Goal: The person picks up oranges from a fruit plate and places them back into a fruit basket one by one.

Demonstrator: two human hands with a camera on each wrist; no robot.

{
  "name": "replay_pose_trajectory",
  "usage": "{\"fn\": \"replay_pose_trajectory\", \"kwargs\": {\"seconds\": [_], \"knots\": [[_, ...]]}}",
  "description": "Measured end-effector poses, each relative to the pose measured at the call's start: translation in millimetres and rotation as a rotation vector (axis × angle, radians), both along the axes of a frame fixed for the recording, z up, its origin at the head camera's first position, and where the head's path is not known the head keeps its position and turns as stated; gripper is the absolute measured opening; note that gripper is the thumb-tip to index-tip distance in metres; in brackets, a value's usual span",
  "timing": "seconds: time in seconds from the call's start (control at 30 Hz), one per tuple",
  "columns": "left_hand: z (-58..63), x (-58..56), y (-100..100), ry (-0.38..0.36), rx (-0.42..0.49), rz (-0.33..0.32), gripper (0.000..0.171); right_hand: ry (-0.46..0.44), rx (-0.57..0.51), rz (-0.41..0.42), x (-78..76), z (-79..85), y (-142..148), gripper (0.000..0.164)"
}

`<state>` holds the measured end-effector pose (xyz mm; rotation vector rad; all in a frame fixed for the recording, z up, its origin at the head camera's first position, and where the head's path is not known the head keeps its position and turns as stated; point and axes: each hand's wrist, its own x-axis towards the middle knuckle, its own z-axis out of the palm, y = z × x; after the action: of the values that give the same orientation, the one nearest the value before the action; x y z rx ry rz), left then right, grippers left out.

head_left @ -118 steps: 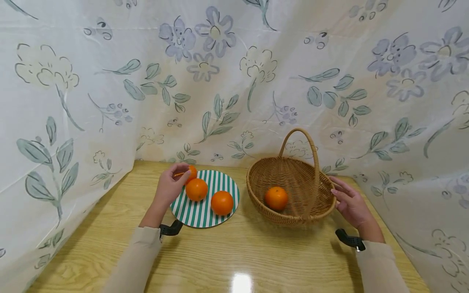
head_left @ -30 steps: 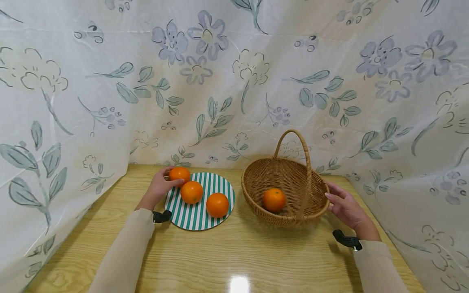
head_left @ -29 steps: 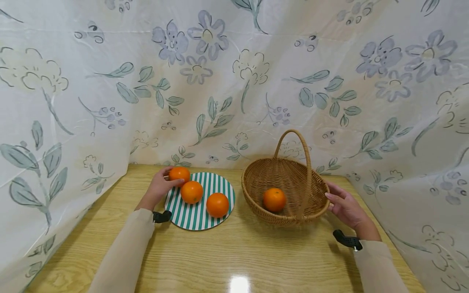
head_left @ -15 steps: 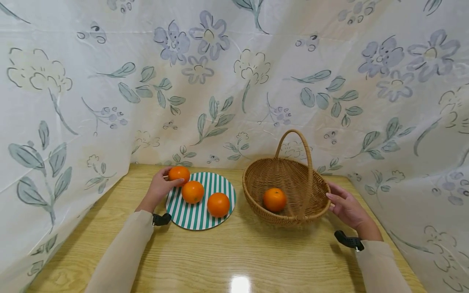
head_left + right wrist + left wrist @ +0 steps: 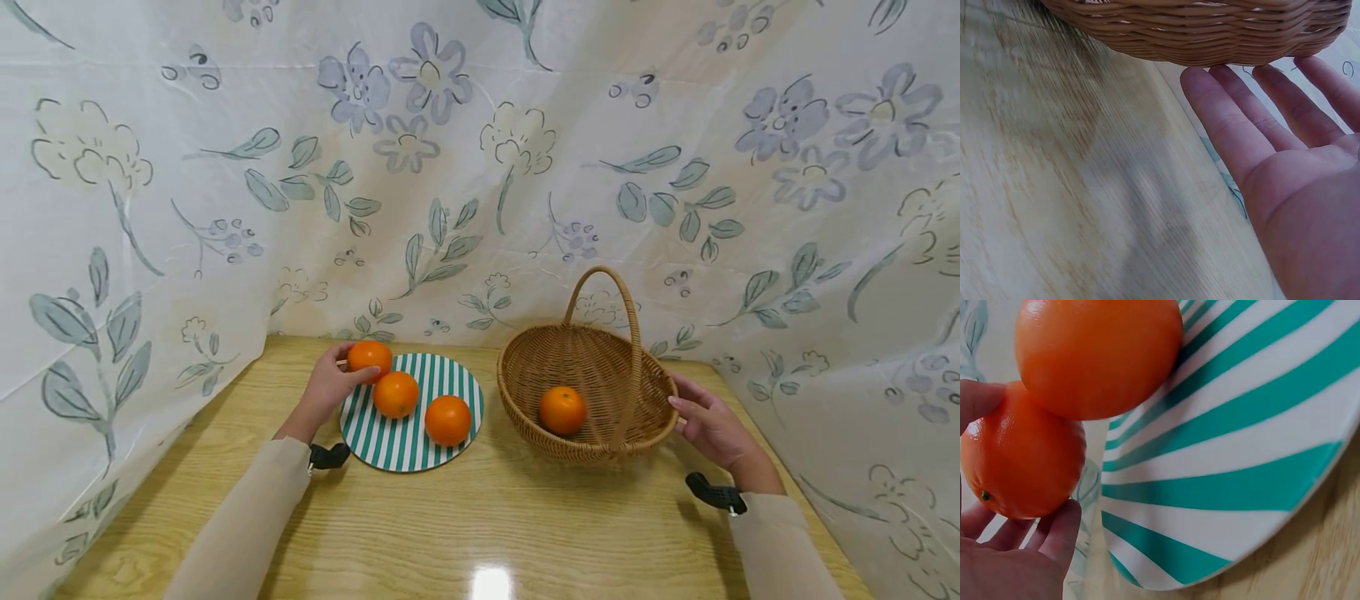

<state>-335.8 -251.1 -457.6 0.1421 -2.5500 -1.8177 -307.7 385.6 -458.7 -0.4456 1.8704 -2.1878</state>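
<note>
My left hand (image 5: 330, 385) grips an orange (image 5: 369, 360) at the back left edge of the round green-and-white striped mat (image 5: 408, 446). The thumb is on its near side and the fingers wrap the far side. In the left wrist view this orange (image 5: 1025, 456) overlaps a second orange (image 5: 1097, 353) in front of it. A third orange (image 5: 447, 421) sits at the mat's right side. Another orange (image 5: 562, 410) lies in the wicker basket (image 5: 592, 450). My right hand (image 5: 712, 425) holds the basket's right rim, thumb over the edge, fingertips against the outer wall.
The wooden table (image 5: 420, 533) carries everything, with the basket standing right of the mat. The basket's tall handle (image 5: 626, 308) arches over it. A floral curtain (image 5: 465, 208) encloses the back and both sides close to the hands.
Since the oldest frame, my left hand has closed around the back orange and shifted it slightly left. My right thumb has come over the basket rim. Little differs in the last second.
</note>
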Motion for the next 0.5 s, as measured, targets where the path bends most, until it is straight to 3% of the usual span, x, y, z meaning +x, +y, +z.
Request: {"fn": "replay_pose_trajectory", "kwargs": {"seconds": [0.5], "knots": [[20.4, 11.5, 10.8, 0.075, -0.072, -0.026, 0.088, -0.006, 0.025, -0.015, 2.8, 0.9, -0.9, 0.057]]}}
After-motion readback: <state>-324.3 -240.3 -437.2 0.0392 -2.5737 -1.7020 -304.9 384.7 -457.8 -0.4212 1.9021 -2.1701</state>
